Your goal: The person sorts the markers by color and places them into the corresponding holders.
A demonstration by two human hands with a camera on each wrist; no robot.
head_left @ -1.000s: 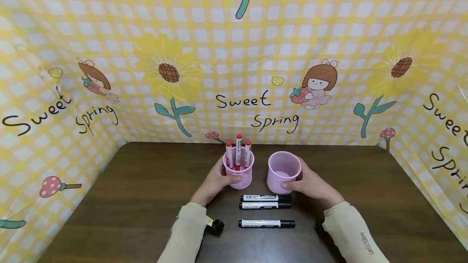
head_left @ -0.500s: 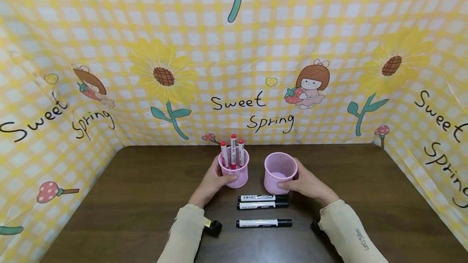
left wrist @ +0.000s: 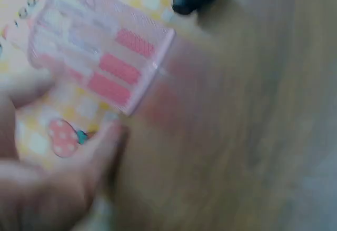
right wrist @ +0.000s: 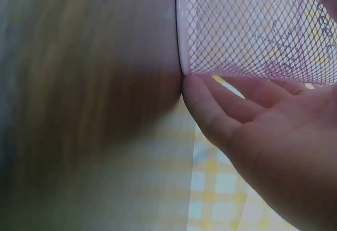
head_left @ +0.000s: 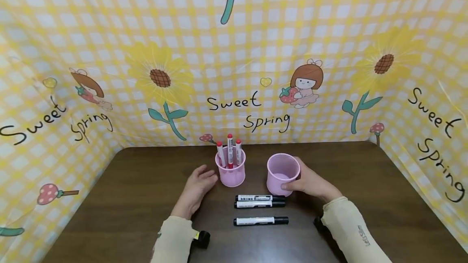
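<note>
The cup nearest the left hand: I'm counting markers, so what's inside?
Three red-and-white markers stand in the cup. The cup hides their lower ends in the head view; anything beneath them cannot be made out.

I'm working in what looks like a small, booth-like desk space. A yellow-and-white checked cloth (head_left: 204, 58) rises behind the dark wood-grain tabletop (head_left: 106, 206) and also walls it in on the left and right. It is printed with sunflowers (head_left: 160, 78) and the words "Sweet Spring". Pink mesh cups (head_left: 232, 177) and marker pens (head_left: 260, 221) give it an office look, while the black camera (head_left: 203, 239) beside my left sleeve (head_left: 172, 236) suggests a recording set-up. Whether the room beyond is a home, office or lab, I can't tell.
</note>
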